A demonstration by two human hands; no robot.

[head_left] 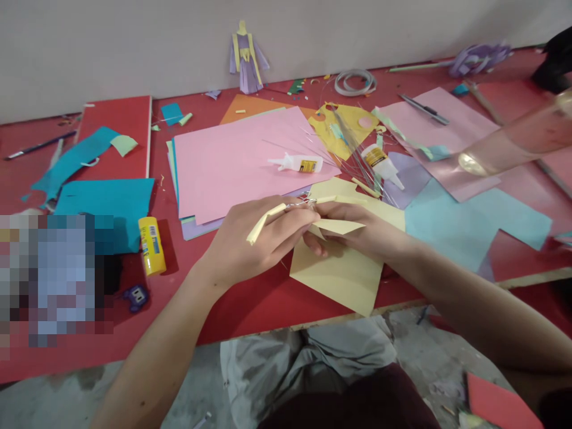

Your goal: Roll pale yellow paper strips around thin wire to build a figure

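Observation:
My left hand (254, 241) is closed on a thin wire wrapped in a pale yellow paper strip (264, 222), which sticks out to the left of my fingers. Fingers of my right hand (353, 229) pinch the same wire near its right end and touch a folded piece of yellow paper (339, 226). Both hands hover over a larger pale yellow sheet (342, 277) lying at the front edge of the red table (250, 304).
A pink paper stack (236, 158) with a small glue bottle (297, 162) lies behind my hands. A second glue bottle (382, 164) and thin wires sit to the right. A yellow glue stick (151, 245) stands left. Blue sheets, scraps and a paper doll (245, 56) surround them.

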